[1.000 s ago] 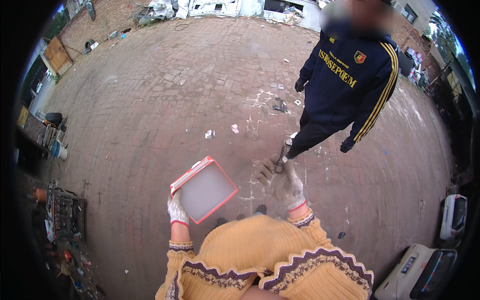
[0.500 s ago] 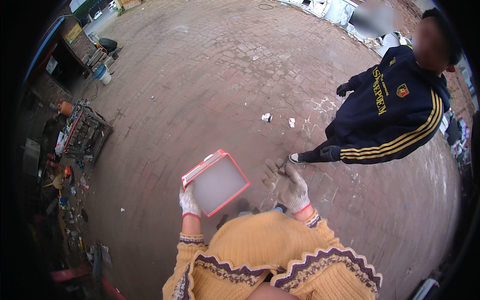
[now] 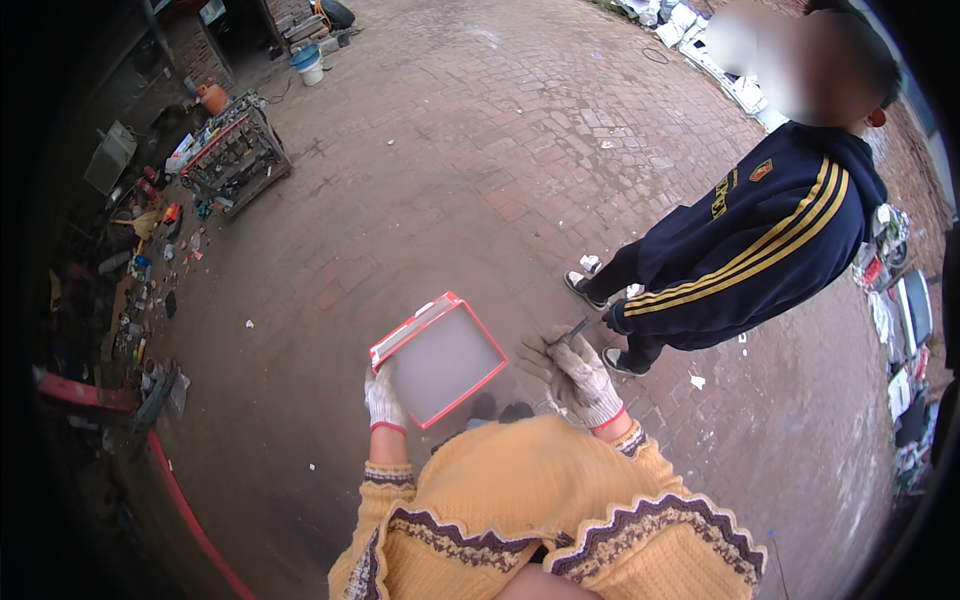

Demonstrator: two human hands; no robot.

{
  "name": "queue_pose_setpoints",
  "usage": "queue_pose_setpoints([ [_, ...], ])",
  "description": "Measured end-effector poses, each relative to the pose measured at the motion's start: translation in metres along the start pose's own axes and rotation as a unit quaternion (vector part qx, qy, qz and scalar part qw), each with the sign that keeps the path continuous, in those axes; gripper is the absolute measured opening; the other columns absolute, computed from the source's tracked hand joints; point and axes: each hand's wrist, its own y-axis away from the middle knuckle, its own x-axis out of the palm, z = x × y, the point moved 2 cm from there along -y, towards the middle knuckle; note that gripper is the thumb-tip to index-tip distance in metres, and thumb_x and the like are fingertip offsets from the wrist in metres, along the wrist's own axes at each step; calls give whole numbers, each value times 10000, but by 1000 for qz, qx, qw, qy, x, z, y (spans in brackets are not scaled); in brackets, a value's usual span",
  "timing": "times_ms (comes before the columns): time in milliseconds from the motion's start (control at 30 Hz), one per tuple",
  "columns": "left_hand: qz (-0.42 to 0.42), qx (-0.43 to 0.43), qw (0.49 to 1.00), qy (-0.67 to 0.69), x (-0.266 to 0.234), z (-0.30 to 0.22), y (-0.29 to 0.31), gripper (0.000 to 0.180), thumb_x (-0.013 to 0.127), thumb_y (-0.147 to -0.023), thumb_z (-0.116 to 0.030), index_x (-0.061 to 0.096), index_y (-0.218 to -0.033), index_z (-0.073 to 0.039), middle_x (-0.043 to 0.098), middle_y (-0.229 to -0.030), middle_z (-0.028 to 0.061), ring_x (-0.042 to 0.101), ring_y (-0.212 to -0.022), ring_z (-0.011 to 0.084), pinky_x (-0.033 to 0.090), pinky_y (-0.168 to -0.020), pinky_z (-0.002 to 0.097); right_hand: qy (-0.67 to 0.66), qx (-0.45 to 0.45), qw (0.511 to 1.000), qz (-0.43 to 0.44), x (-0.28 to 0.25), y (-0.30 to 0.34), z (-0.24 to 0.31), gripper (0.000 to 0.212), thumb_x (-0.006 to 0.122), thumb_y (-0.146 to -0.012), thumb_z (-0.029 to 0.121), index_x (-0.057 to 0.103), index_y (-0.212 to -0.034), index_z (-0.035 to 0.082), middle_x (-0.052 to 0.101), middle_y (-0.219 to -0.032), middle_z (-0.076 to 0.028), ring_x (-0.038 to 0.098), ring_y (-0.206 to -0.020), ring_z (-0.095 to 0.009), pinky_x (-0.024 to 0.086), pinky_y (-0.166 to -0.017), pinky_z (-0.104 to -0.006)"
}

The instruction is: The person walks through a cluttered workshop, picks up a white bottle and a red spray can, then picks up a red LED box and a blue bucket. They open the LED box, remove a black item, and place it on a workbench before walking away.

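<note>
My left hand (image 3: 384,398), in a whitish knitted glove with a red cuff, is closed on the left edge of a box (image 3: 447,365). The box is shallow and open, pale grey inside with a red-orange rim, and is tilted in front of my body. To its right is my right hand (image 3: 577,385), in a dirty glove, palm up with its fingers partly spread. A slim dark rod (image 3: 576,329) sticks out from between its thumb and fingers; its kind is unclear. The rod's far end points toward a co-worker's dark-gloved hand (image 3: 614,318), close by.
The co-worker (image 3: 750,240) in a dark striped hoodie stands close on the right. A cluttered metal-framed bench (image 3: 235,155) and scattered scrap lie at left, with a blue and white bucket (image 3: 308,65) beyond. A red bar (image 3: 190,520) crosses the lower left. More scrap (image 3: 905,340) lines the right.
My view has turned to the left. The co-worker now appears nearer, turned more side-on, with a hand closer to my right hand. The box stays in my left hand; the rod shows more clearly.
</note>
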Motion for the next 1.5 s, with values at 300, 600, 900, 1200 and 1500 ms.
queue_pose_setpoints([
  [300,-129,69,988,52,-59,14,68,596,714,-920,-170,491,-1444,5,621,-1281,151,613,-1122,261,504,-949,383,14,61,980,189,-6,-21,-19,529,610,-1001,111,402,-1483,53,462,-1489,-254,469,-1395,-392,395,-1157,-551],
  [600,-249,39,968,-7,-99,55,136,652,744,-894,-233,492,-1445,6,602,-1299,146,572,-1187,249,469,-997,375,-255,258,899,245,11,-23,-36,618,582,-956,25,354,-1530,36,418,-1519,-287,467,-1394,-390,404,-1154,-521],
  [900,-251,30,961,111,-110,50,148,559,727,-916,-185,531,-1409,-9,626,-1251,139,606,-1125,238,508,-954,380,208,180,914,300,50,-18,-45,489,520,-997,25,434,-1477,-3,558,-1416,-178,606,-1179,-225,517,-1020,-361],
  [1200,-263,73,951,146,-222,23,137,544,733,-914,-207,546,-1390,-23,651,-1180,117,635,-1024,211,533,-871,357,293,67,897,324,164,9,-97,376,503,-1007,38,538,-1379,-6,643,-1242,-116,655,-1017,-165,554,-926,-324],
  [1500,-382,116,895,200,-403,1,181,610,756,-894,-191,519,-1431,-26,639,-1227,94,613,-1081,209,501,-931,341,281,48,858,428,315,51,-181,354,530,-982,-10,600,-1328,12,666,-1104,-92,660,-975,-155,563,-871,-316],
])
